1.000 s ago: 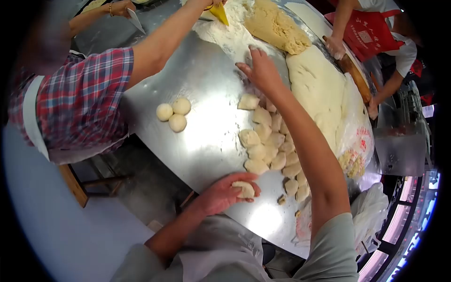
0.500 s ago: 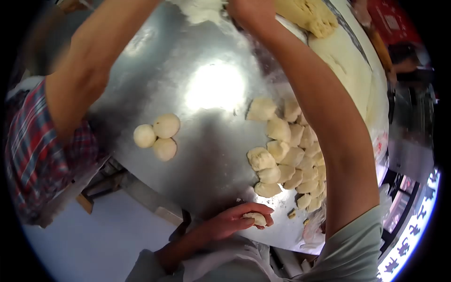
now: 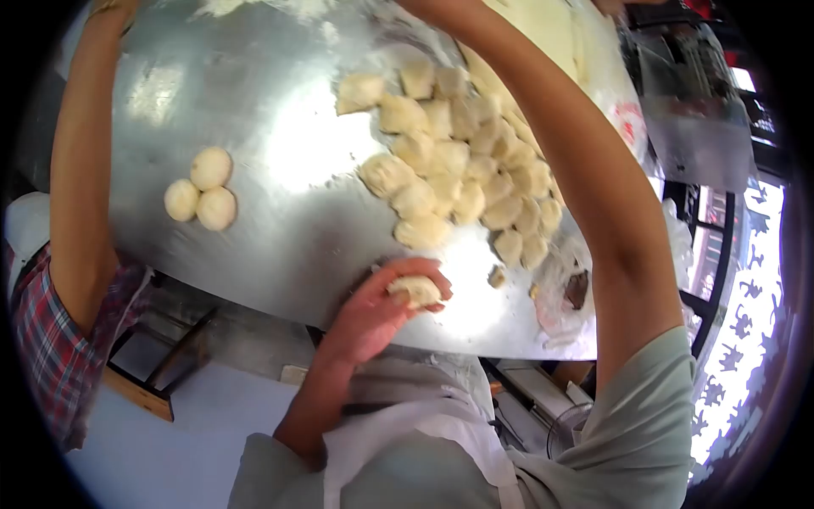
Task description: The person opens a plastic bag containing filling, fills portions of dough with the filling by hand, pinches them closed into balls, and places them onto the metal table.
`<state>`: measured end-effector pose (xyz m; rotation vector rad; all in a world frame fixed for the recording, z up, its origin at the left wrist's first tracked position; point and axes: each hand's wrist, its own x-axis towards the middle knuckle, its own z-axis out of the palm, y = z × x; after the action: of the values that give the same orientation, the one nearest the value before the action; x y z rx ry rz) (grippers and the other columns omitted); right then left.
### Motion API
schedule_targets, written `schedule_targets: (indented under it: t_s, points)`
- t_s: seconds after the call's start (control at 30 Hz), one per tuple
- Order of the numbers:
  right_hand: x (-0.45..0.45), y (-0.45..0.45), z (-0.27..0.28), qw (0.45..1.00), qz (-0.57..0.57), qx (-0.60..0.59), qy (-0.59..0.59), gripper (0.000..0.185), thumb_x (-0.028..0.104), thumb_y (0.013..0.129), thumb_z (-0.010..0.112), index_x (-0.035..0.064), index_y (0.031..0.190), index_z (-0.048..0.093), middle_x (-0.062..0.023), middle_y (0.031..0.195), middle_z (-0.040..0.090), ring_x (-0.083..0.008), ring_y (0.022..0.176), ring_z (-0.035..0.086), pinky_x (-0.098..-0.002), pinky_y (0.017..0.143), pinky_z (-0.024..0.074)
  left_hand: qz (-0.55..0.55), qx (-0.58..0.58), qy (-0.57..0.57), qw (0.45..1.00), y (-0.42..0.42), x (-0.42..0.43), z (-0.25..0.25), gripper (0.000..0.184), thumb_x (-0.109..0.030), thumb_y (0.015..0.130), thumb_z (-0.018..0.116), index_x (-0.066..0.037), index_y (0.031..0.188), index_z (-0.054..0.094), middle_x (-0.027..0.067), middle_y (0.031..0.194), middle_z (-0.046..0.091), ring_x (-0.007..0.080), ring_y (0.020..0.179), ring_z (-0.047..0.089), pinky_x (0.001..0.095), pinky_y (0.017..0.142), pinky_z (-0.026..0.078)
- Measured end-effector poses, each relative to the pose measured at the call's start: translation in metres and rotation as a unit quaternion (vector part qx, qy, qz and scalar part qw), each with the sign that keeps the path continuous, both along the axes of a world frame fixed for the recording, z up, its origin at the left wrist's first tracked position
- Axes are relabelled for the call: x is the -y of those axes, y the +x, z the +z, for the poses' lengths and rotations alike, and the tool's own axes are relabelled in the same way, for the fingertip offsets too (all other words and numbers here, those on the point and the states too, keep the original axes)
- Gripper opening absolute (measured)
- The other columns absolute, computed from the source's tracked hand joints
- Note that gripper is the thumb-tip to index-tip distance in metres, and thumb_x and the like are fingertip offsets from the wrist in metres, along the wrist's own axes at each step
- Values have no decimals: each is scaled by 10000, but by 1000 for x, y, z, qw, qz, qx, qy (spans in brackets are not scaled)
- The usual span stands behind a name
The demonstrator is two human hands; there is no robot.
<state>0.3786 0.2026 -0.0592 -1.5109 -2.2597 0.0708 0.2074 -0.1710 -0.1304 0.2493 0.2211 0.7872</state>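
My left hand (image 3: 373, 316) is close to the near edge of the metal table (image 3: 280, 246), its fingers curled around a small pale piece of dough (image 3: 415, 292). Just beyond that hand lies a cluster of many cut dough pieces (image 3: 445, 157), some touching or overlapping. My right forearm (image 3: 551, 110) stretches across the right side to the top edge, where the hand itself is cut off by the frame. Three round dough balls (image 3: 215, 209) sit touching each other on the left part of the table.
Another person in a plaid sleeve (image 3: 55, 327) reaches over the table's left side. White flour (image 3: 292, 7) is spread at the far edge. A large sheet of dough (image 3: 551, 34) lies behind my right arm. A clear plastic bag (image 3: 564, 297) rests at the near right corner.
The view has tilted, so the dough shifts up and left in it. My right hand, partly visible before, has left the top of the frame. My left hand still holds its dough piece.
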Motion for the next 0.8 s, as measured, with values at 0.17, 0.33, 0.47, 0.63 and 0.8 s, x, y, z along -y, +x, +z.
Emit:
schedule_targets:
  t_s: [0.17,0.33,0.47,0.63,0.8]
  points:
    - [137,98,31,982,-173,-58,-50,384,302,836,807,1,952,599,-158,826,635,-282,701,607,-420,649,495,7,-4,30,1000,0,-2,-2,509,-260,1014,658,-34,1443,503,163,1298,620,298,1238,596,461,1079,470]
    - [312,128,45,922,-318,-215,-40,251,104,759,749,-26,912,598,-128,709,558,-205,651,505,-363,642,463,2,-21,80,997,-2,-8,5,583,-336,1032,616,21,1459,443,173,1270,612,305,1241,594,427,1053,490]
    - [411,138,27,905,-355,-235,-4,229,58,744,719,-34,915,597,-143,730,553,-236,657,512,-366,646,461,-1,-16,97,995,-4,-8,-1,541,-298,1059,555,-1,1491,423,197,1339,557,353,1271,548,465,1077,470]
    - [478,117,-22,938,-294,-183,-2,264,-29,751,664,-16,1015,668,-231,959,639,-425,939,634,-484,811,509,36,-34,99,994,0,4,6,495,-285,1069,544,0,1465,462,167,1314,579,326,1258,542,451,1060,478]
    - [517,110,-7,931,-269,-247,20,320,-12,785,711,-6,1105,697,-205,1093,684,-418,1038,637,-472,913,521,22,-68,66,995,17,56,15,480,-235,1061,555,2,1468,461,181,1336,584,341,1278,548,448,1069,476]
